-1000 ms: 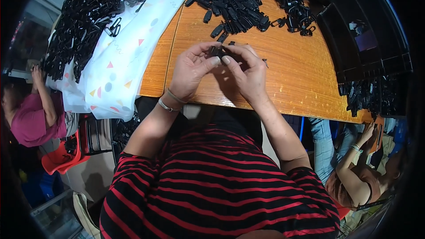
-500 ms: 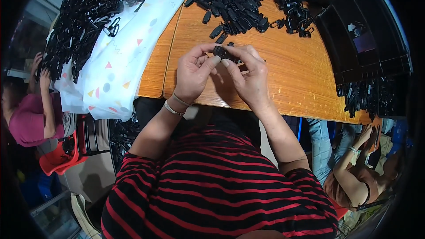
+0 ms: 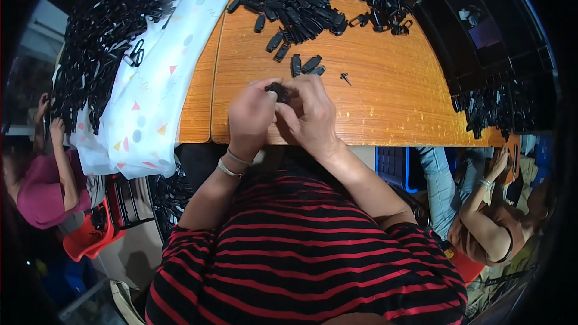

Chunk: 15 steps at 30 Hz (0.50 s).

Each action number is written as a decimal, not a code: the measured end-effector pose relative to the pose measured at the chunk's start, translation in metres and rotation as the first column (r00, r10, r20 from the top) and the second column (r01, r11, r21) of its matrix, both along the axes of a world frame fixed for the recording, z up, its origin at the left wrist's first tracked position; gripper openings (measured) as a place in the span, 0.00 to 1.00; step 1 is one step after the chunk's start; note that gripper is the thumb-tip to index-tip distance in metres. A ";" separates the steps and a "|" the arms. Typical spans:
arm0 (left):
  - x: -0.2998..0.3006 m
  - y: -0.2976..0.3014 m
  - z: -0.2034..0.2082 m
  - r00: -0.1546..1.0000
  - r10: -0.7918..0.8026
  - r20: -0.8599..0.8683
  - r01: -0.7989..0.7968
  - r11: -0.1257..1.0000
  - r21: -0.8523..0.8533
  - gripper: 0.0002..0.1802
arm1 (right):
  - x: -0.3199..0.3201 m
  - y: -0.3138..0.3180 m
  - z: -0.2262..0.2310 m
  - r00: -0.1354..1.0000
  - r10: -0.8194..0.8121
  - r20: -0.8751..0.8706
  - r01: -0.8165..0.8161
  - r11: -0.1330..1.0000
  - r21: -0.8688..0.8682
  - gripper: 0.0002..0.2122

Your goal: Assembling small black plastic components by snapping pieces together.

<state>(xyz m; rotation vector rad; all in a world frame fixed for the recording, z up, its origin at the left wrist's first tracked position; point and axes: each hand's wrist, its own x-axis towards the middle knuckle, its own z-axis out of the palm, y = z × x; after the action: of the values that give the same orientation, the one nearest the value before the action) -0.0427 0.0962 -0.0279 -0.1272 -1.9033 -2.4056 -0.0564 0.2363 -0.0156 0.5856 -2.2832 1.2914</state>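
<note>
Close to the table's near edge, my left hand [image 3: 249,115] and my right hand [image 3: 315,118] meet around a small black plastic part [image 3: 277,92]. The fingertips of both are closed on it. Much of the part is hidden by the fingers, and the left hand is smeared by motion. Just beyond the right fingers lie a few loose black plastic pieces [image 3: 310,64], oblong and flat. A thin, spiky black piece [image 3: 345,78] rests by itself to their right.
A heap of black plastic parts [image 3: 295,6] covers the far side of the wooden table [image 3: 385,102]. Another pile [image 3: 114,30] lies left on a patterned white sheet [image 3: 158,93]. A black bin [image 3: 442,36] stands right. One person [image 3: 51,195] sits left, another [image 3: 490,229] right.
Both hands have come nearer to me and slightly left, with the black part still between them. The loose pieces just beyond them and the thin spiky piece now show.
</note>
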 end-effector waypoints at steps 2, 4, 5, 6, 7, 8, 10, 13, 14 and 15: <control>0.002 0.002 0.007 0.998 -0.007 0.062 0.006 1.000 0.007 0.11 | 0.002 0.000 0.001 0.999 -0.016 0.048 0.019 0.999 -0.046 0.18; 0.000 0.005 0.011 0.998 -0.060 0.011 0.060 0.998 -0.006 0.10 | 0.004 0.001 -0.004 0.984 0.094 0.153 -0.089 0.995 -0.041 0.17; -0.003 0.006 0.008 0.996 -0.083 0.017 0.083 0.996 -0.015 0.11 | 0.011 -0.001 -0.006 0.958 0.116 0.263 -0.101 0.992 -0.070 0.17; -0.004 0.007 0.008 0.996 -0.087 0.017 0.087 0.996 -0.014 0.11 | 0.012 0.000 -0.005 0.958 0.112 0.263 -0.097 0.993 -0.069 0.17; -0.005 0.008 0.008 0.994 -0.109 0.014 0.109 0.994 0.000 0.11 | 0.012 0.001 -0.003 0.939 0.135 0.316 -0.095 0.985 -0.141 0.16; -0.006 0.010 0.011 0.992 -0.127 0.010 0.127 0.992 0.014 0.11 | 0.012 0.002 -0.001 0.916 0.166 0.365 -0.091 0.973 -0.214 0.15; -0.010 0.014 0.008 0.982 -0.184 0.041 0.180 0.980 0.085 0.12 | 0.011 0.009 -0.001 0.916 0.152 0.370 -0.090 0.980 -0.179 0.15; -0.031 0.018 0.006 0.963 -0.254 0.084 0.244 0.963 0.113 0.12 | -0.013 0.029 -0.010 0.859 0.249 0.447 -0.180 0.965 -0.191 0.13; -0.037 0.018 0.004 0.956 -0.266 0.125 0.258 0.963 0.073 0.12 | -0.023 0.039 -0.013 0.772 0.355 0.527 -0.256 0.933 -0.252 0.11; -0.045 0.011 0.002 0.953 -0.266 0.145 0.274 0.961 -0.043 0.13 | -0.033 0.050 0.004 0.782 0.312 0.540 -0.242 0.950 -0.198 0.10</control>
<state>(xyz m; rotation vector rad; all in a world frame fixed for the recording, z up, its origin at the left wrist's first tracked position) -0.0879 0.1070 -0.0262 -0.2468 -2.1511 -2.5874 -0.0895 0.2864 -0.0115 0.5656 -2.6246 1.9530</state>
